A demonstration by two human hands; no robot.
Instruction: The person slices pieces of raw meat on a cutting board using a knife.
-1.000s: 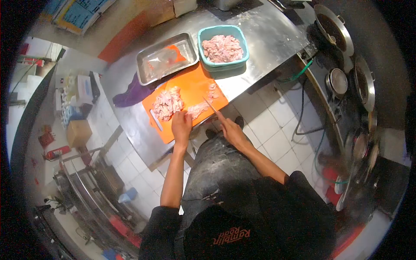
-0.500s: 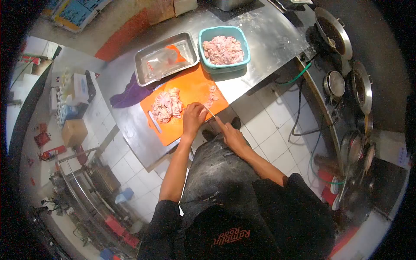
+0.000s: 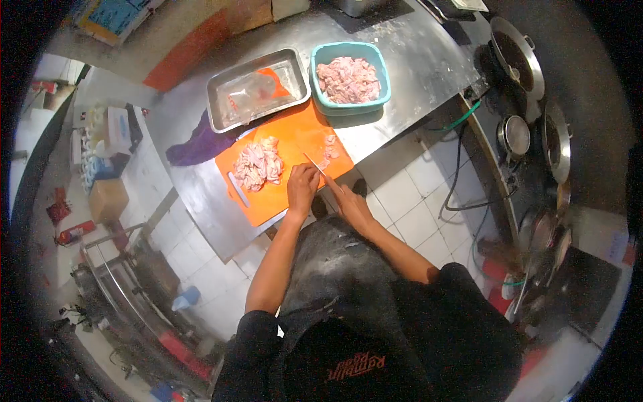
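My right hand (image 3: 351,206) is wrapped round the handle of a knife (image 3: 314,163), its blade angled up and left over the orange cutting board (image 3: 295,134). Beside the blade, my left hand (image 3: 303,187) has its fingers curled down at the board's near edge; whatever lies under them is hidden. A pile of raw meat (image 3: 258,163) rests on the left part of the board. Small cut pieces (image 3: 329,151) lie near its right edge, just beyond the knife. Behind the board, a teal tub (image 3: 383,97) holds more raw meat.
A metal tray (image 3: 214,100) with a plastic bag stands behind the board. A purple cloth (image 3: 194,149) lies on the steel table (image 3: 415,74) to the left. Woks (image 3: 517,59) and a strainer (image 3: 515,137) are at the right.
My left hand has moved right, up to the knife. The strip of meat seen by my left hand at first no longer shows. The knife has shifted slightly left.
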